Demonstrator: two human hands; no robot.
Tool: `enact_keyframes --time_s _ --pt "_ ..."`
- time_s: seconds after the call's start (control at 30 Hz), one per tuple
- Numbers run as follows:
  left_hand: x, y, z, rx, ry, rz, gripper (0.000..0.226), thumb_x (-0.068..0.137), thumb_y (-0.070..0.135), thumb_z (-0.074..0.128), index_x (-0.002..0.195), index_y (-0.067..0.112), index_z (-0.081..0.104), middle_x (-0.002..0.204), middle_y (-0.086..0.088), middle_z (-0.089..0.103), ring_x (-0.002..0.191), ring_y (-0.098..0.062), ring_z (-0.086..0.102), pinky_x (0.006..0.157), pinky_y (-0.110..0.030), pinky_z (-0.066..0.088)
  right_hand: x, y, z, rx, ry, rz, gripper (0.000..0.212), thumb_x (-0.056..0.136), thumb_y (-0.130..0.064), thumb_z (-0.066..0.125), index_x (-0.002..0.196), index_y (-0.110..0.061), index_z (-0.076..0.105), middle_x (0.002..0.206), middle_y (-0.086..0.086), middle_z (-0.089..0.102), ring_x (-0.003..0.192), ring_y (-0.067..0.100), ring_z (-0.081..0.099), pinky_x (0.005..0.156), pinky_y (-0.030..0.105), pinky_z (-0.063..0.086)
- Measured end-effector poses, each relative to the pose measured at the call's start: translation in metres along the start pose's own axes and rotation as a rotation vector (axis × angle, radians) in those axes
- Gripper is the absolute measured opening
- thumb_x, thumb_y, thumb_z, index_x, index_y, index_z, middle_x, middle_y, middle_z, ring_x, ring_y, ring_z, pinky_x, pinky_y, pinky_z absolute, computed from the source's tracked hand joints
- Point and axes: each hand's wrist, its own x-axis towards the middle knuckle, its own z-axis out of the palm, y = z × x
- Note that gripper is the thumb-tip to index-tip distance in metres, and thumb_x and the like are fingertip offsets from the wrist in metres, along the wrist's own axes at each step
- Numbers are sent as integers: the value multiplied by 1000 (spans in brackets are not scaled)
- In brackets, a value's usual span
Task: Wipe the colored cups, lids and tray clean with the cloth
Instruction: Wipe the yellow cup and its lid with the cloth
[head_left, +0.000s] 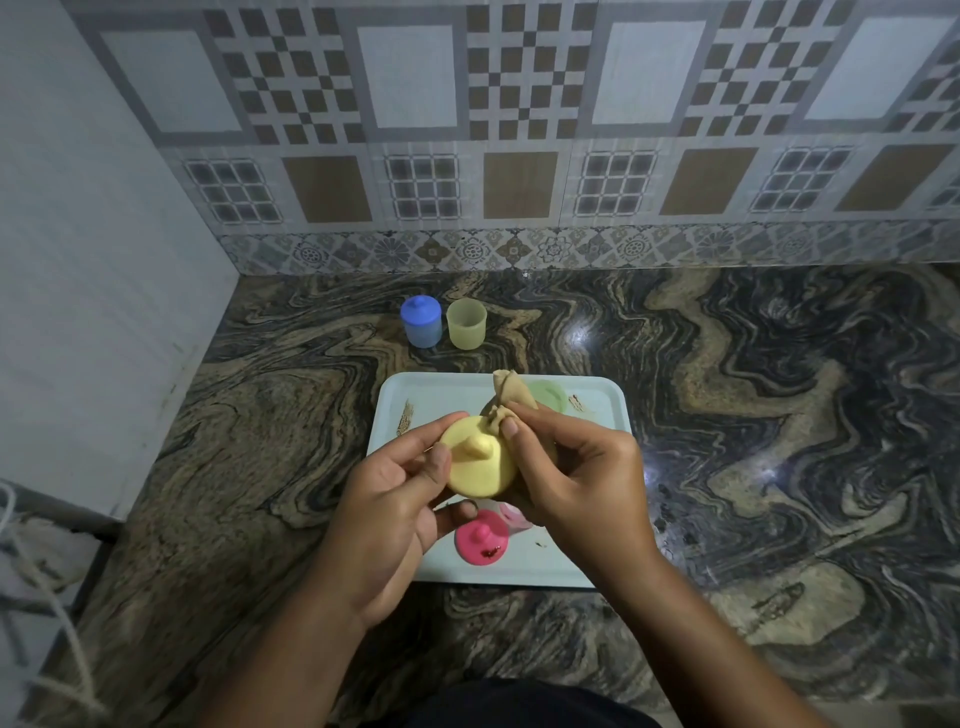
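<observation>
My left hand (395, 499) grips a yellow lid (480, 465) with a knob, held above the pale tray (410, 395). My right hand (571, 473) pinches a tan cloth (506, 397) bunched against the lid's upper right edge. On the tray lie a pink lid (480, 538) with dark smears, a pink cup (514, 514) mostly hidden under my hands, and a green piece (548, 395) behind the cloth. Brown smears mark the tray's left and right far parts. Behind the tray stand a blue cup with its lid (421, 322) and an open yellow cup (466, 323).
A marbled stone counter (753, 415) stretches to the right. A tiled wall (519, 156) rises at the back and a plain white wall (93, 286) closes the left side. Pale ropes (47, 597) hang at the lower left edge.
</observation>
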Motion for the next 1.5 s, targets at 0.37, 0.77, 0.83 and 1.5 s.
enact_keyframes --time_s 0.37,0.77,0.83,1.5 --pt "0 -4 2 550 131 292 23 88 15 71 108 27 74 103 9 76 86 -17 76 72 -46 63 4 2 0 -17 -15 97 15 91 -13 73 105 -12 80 104 -6 78 105 4 71 91 36 60" --pt "24 5 -18 745 137 277 9 82 27 78 91 30 78 95 17 76 89 -6 71 81 -36 58 16 0 6 71 -9 137 17 94 -12 69 109 -13 78 93 -1 80 78 6 72 57 18 54" --pt "33 6 -19 780 167 319 8 83 27 77 89 32 77 91 19 75 83 -8 69 78 -31 56 22 5 10 16 -15 85 23 95 -15 68 117 -17 75 95 -7 79 78 2 71 61 18 53" --pt "235 21 -26 1107 393 492 22 84 34 74 102 22 77 111 -4 71 98 -21 67 83 -37 57 207 96 32 -773 -104 -374 35 102 -13 54 133 2 61 139 29 55 125 39 59 105 45 51"
